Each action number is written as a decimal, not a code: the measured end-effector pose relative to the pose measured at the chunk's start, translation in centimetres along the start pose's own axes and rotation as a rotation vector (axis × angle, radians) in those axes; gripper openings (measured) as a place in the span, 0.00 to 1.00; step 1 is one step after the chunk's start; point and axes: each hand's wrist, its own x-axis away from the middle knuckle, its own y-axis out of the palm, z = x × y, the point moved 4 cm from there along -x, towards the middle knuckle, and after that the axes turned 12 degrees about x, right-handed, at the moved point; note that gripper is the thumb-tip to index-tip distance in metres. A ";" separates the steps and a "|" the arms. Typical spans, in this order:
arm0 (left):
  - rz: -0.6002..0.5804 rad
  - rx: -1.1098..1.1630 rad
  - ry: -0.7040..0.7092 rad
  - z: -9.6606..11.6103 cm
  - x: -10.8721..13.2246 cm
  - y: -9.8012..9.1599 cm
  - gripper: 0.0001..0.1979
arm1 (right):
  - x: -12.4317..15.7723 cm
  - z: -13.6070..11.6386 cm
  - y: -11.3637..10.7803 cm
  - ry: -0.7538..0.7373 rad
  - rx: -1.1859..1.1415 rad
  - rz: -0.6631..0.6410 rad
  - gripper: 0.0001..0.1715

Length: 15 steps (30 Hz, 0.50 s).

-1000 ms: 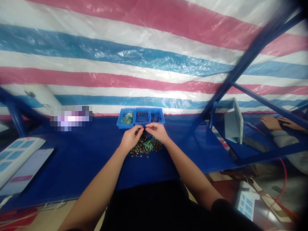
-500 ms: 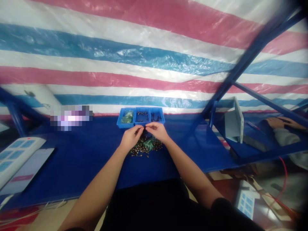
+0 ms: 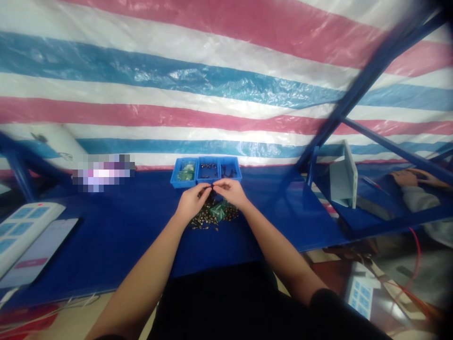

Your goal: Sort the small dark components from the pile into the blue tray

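Pinching small part (image 3: 211, 187), left hand (image 3: 191, 202) and right hand (image 3: 230, 192) fingers meeting, above parts pile (image 3: 213, 217).

The small piece (image 3: 212, 187) pinched where the left hand (image 3: 191, 202) and right hand (image 3: 230, 192) meet is too small to identify. Both hands cover part of the parts pile (image 3: 213, 216). Contents of the 3 bins (image 3: 176, 181) are unreadable specks. A pixelated patch (image 3: 102, 172) blurs something. The left edge crops the white keypad (image 3: 21, 230).
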 end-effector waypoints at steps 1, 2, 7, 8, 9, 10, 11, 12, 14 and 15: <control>0.002 0.002 -0.003 0.0 0.0 0.0 0.16 | 0.0 0.0 0.0 0.001 0.001 0.001 0.17; 0.004 0.001 -0.004 -0.1 0.0 0.0 0.16 | 0.0 0.0 0.0 0.001 0.003 0.000 0.17; 0.012 -0.021 0.012 0.0 0.0 0.0 0.16 | 0.0 0.2 0.2 -0.003 0.017 -0.023 0.17; 0.006 -0.022 0.009 0.1 0.0 0.0 0.16 | 0.0 0.2 0.2 -0.002 0.013 -0.024 0.17; 0.002 -0.021 0.005 0.1 0.0 0.0 0.16 | 0.0 0.2 0.2 -0.002 0.007 -0.022 0.17; 0.001 -0.017 0.000 0.1 0.0 0.0 0.15 | 0.0 0.3 0.2 -0.003 -0.001 -0.019 0.17; 0.002 -0.011 -0.005 0.0 0.1 0.0 0.15 | 0.0 0.3 0.2 -0.006 -0.009 -0.015 0.17; 0.007 -0.005 -0.008 0.0 0.1 0.0 0.16 | 0.0 0.3 0.2 -0.008 -0.015 -0.012 0.16; 0.016 0.002 -0.007 -0.1 0.1 0.0 0.17 | -0.1 0.4 0.1 -0.008 -0.020 -0.007 0.16; 0.017 0.001 -0.001 -0.1 0.1 0.0 0.17 | -0.1 0.4 0.1 -0.007 -0.018 -0.006 0.17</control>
